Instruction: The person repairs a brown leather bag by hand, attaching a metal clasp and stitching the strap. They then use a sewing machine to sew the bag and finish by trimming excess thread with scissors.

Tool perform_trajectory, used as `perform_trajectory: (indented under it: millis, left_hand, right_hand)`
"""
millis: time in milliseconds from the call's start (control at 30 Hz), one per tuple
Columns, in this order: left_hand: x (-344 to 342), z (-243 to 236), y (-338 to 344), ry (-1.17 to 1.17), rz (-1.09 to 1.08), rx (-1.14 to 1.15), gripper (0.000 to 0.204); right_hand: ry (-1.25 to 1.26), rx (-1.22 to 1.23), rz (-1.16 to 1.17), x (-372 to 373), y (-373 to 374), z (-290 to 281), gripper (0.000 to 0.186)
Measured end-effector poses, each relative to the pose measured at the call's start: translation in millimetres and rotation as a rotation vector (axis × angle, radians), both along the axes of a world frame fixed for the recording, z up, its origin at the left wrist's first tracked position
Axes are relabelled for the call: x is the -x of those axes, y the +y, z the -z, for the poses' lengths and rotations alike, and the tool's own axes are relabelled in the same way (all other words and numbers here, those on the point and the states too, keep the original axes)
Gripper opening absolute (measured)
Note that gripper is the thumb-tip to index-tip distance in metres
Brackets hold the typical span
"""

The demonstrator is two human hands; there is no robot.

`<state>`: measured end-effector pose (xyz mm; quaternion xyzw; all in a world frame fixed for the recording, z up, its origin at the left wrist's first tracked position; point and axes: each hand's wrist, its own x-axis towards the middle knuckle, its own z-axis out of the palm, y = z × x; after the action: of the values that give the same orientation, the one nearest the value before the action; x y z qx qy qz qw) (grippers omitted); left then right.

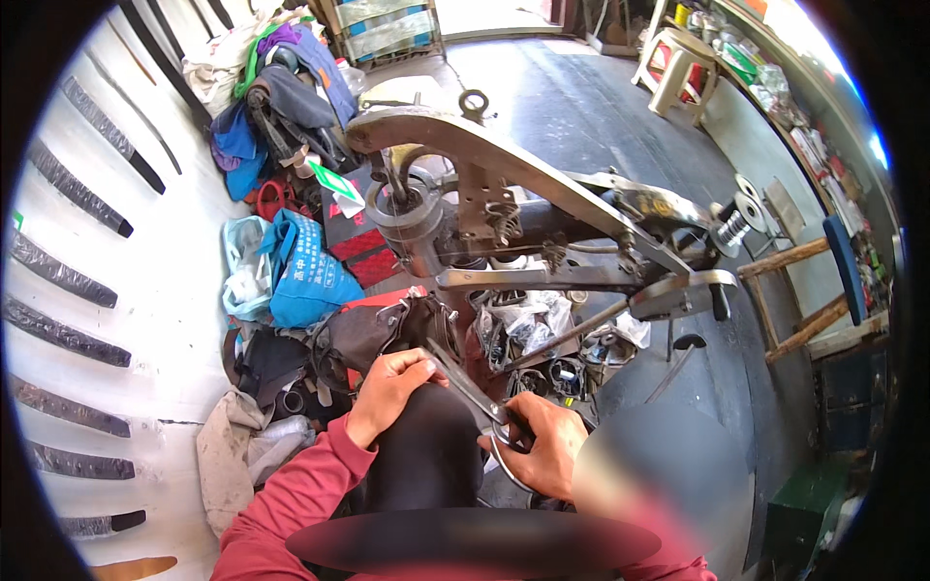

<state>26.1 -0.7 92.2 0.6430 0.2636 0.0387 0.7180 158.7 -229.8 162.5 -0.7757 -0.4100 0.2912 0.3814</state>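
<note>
My right hand (547, 441) grips a pair of metal scissors (470, 382) by the dark handles, fingers wrapped round them. Its blades point up and to the left, near my left hand. Over my knee, which is covered in black cloth (426, 445), my left hand (392, 387) is closed in a pinch. Whatever lies between its fingers is too small or hidden to make out. Just beyond the hands stands a worn metal hand-crank sewing machine (528, 165). A dark brown leather-like piece (373, 329) lies on the heap below it.
Blue bags (300, 271) and piled clothes (300, 82) line the left side. Small parts and plastic bags (533, 324) sit under the machine. A wooden chair (804, 334), a pale stool (683, 73) and a cluttered shelf (775, 107) stand right. Dark strips (73, 344) hang on the white wall.
</note>
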Motion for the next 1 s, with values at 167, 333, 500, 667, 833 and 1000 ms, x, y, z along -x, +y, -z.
perform_trajectory:
  millis: [167,333,500,667,833,1000]
  left_hand:
    - [24,-3,8,-0.01,-0.104,0.03,0.024]
    - [61,-21,-1,0.008,-0.205,-0.238,0.023]
    - [78,-53,12,0.062,-0.062,-0.519,0.015]
    - [30,-59,42,-0.039,0.051,-0.775,0.022]
    - [-27,-16,57,0.038,-0.07,-0.881,0.071]
    - [-51,29,72,-0.142,0.075,-0.575,0.063]
  right_hand:
    - [-0.2,-0.016,-0.056,-28,37,37,0.039]
    - [-0.344,-0.001,-0.068,-28,46,52,0.051]
    - [-0.381,0.018,0.013,-26,16,56,0.056]
    - [-0.378,0.054,0.042,-35,-7,59,0.058]
    - [-0.393,0.052,0.036,-40,-2,67,0.059]
    - [-0.383,0.086,0.006,-48,13,74,0.058]
